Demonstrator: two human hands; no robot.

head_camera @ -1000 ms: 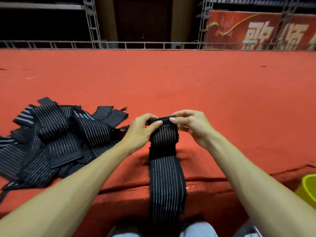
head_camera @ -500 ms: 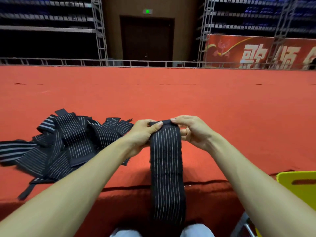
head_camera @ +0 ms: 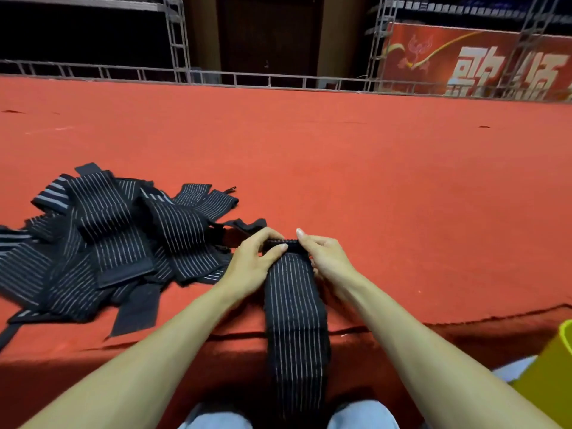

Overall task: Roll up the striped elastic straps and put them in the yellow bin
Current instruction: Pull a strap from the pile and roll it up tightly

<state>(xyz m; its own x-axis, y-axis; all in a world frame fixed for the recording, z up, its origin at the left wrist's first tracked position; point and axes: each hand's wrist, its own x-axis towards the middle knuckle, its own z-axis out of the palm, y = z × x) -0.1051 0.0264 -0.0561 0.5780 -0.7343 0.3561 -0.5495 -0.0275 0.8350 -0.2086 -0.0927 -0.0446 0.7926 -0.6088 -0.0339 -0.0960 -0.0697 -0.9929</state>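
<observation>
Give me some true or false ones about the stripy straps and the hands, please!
1. Both the left hand and the right hand hold the far end of one black white-striped elastic strap. True.
2. That strap is already a finished roll. False: most of it lies flat and long, running toward the person.
3. A pile of loose striped straps lies on the red carpet, left of the hands. True.
4. The yellow plastic bin stands at the far left. False: it shows at the lower right edge.
</observation>
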